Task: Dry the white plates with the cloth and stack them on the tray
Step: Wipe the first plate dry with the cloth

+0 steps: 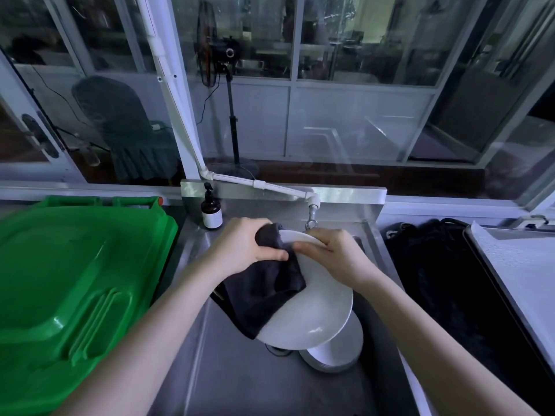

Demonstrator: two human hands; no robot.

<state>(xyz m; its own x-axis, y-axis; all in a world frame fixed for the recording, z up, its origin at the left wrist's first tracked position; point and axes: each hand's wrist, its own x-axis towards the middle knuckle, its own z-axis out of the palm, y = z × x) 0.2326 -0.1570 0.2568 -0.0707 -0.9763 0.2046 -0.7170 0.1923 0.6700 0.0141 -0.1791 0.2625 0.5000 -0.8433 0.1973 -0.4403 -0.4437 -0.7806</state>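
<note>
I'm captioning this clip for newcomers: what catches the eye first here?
At centre, the left hand grips a dark cloth against a white plate that the right hand holds over the steel sink. A bright green bin lid fills the left side; stacked plates sit beneath.

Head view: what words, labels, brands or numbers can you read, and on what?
Amber pump bottle, white label: print too small and blurred to read.
Green bin lid: no lettering visible.
White plate, dark cloth: no markings visible.
No readable text anywhere else.
</note>
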